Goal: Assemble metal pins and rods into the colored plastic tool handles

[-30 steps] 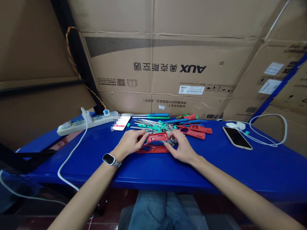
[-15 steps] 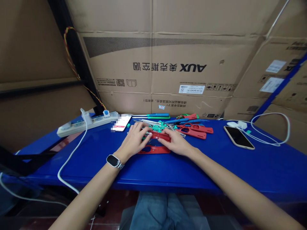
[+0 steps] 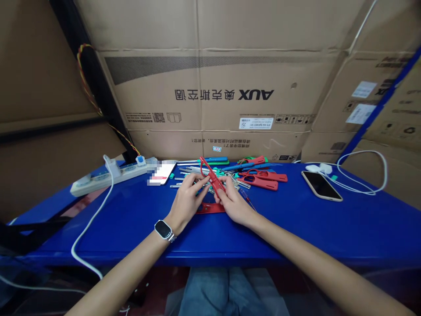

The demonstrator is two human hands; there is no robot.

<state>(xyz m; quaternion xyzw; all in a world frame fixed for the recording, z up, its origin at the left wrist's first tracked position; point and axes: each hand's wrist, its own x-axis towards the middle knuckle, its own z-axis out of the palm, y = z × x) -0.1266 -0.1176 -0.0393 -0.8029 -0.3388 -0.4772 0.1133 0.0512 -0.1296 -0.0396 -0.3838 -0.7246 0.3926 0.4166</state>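
My left hand (image 3: 188, 199) and my right hand (image 3: 232, 202) meet at the middle of the blue table (image 3: 296, 224). Both pinch a long red plastic handle piece (image 3: 211, 177), which is tilted up off the table with its far end pointing up and to the left. A second red handle piece (image 3: 210, 208) lies flat on the table under my hands. Just behind them is a heap of metal blades and green-handled tools (image 3: 197, 170). A smartwatch (image 3: 163, 229) is on my left wrist.
More red handle pieces (image 3: 263, 179) and blue and green tools (image 3: 217, 160) lie at the back. A phone (image 3: 320, 185) with a white cable (image 3: 358, 186) is at the right; another phone (image 3: 161, 172) and a power strip (image 3: 108, 175) at the left. Cardboard boxes (image 3: 223, 96) wall the back.
The upper red handle piece lay flat across the lower one; now both hands have lifted it and turned it on end, tilted up. The view has shifted slightly left.
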